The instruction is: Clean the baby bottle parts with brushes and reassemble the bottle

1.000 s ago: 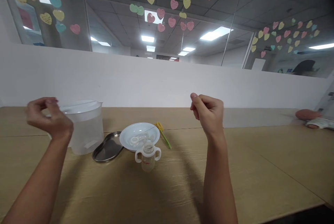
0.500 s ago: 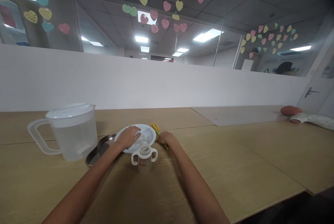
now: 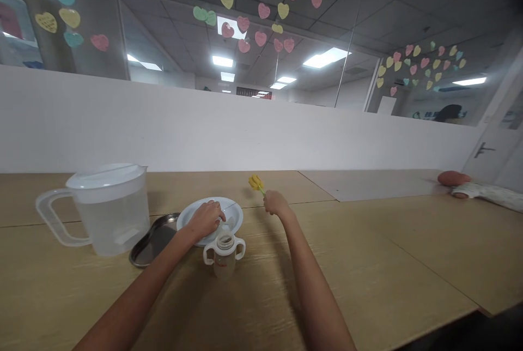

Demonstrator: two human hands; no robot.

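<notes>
My left hand reaches into a white basin, its fingers curled on a clear plastic piece, perhaps a bottle part. In my closed right hand is a bottle brush with a yellow head and a green stem. It is held above the table, to the right of the basin, with the head pointing up and left. A baby bottle with two white side handles and no cap stands upright in front of the basin. My left fingers partly hide the piece they touch.
On the left stands a clear lidded pitcher with a large handle. A metal kidney dish lies between it and the basin, partly behind my left forearm. At the far right lies a doll-like figure in pale cloth. A white wall bounds the table's back.
My right hand has lifted the brush up and to the right, away from the basin's rim. My left hand has shifted slightly right inside the basin.
</notes>
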